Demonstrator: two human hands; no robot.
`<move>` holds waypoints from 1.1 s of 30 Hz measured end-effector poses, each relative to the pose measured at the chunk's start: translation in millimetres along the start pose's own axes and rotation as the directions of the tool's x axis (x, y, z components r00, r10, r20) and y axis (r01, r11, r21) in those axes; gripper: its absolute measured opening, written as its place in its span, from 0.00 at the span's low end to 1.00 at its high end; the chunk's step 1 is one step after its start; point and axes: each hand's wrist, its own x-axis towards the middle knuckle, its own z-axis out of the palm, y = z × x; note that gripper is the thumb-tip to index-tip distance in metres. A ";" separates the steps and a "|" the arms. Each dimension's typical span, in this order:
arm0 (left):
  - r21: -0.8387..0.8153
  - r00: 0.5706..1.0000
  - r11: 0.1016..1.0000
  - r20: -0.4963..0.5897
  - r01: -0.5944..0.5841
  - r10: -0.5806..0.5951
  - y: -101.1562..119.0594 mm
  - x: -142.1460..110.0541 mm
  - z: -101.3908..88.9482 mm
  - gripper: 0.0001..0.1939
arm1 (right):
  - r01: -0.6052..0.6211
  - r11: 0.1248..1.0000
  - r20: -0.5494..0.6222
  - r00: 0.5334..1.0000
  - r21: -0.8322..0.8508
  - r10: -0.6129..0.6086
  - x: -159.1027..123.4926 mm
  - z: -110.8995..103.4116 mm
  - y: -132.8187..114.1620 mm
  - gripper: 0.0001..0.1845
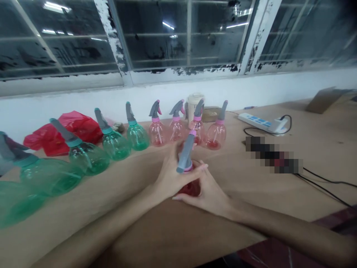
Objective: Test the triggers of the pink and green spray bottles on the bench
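Note:
Both my hands are wrapped round a pink spray bottle (192, 188) with a grey trigger head, in the middle of the view. My left hand (173, 175) closes on its upper part, just below the head. Lower down, my right hand (210, 193) grips the body, its thumb across the near side. Much of the bottle is hidden by my fingers. Behind it stand several pink spray bottles (216, 134) with a little red liquid inside. To the left runs a row of green spray bottles (117, 146), each holding some green liquid.
A crumpled red plastic bag (75, 128) lies behind the green bottles. A pale cup (194, 102) stands by the wall. At right are a white power strip (259, 123), black cables (329, 182) and a cardboard box (322, 99). Windows line the wall behind the table (134, 230).

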 end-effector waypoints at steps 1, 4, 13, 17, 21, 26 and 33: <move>0.001 1.000 1.000 0.005 -0.019 0.019 -6.7 -2.9 3.4 0.26 | -0.004 1.000 -0.021 1.000 -0.030 0.004 -2.4 -3.9 -0.4 0.39; 0.004 0.995 1.000 0.102 0.005 -0.006 -28.7 -12.1 14.8 0.34 | -0.049 0.990 -0.119 0.992 -0.136 0.033 -13.6 -24.9 9.3 0.35; 0.142 0.981 0.987 0.168 0.070 -0.094 -40.9 -18.7 22.0 0.25 | -0.318 0.851 -0.399 0.906 -0.417 0.143 -33.4 -142.8 97.5 0.44; 0.237 0.984 0.972 0.168 0.015 -0.056 -37.5 -20.2 24.1 0.26 | -0.330 0.856 -0.414 0.897 -0.398 0.153 -14.6 -169.0 119.8 0.46; 0.288 0.992 0.957 0.123 -0.009 -0.027 -44.3 -19.8 29.1 0.28 | -0.291 0.883 -0.417 0.900 -0.367 0.124 2.3 -172.6 135.4 0.44; 0.307 0.992 0.950 0.124 -0.061 0.024 -51.9 -19.2 32.1 0.28 | -0.266 0.886 -0.406 0.908 -0.381 0.098 14.9 -172.1 142.7 0.44; 0.311 0.991 0.948 0.128 -0.068 0.029 -53.5 -20.2 32.5 0.26 | -0.277 0.913 -0.404 0.904 -0.299 0.142 15.9 -169.6 131.0 0.43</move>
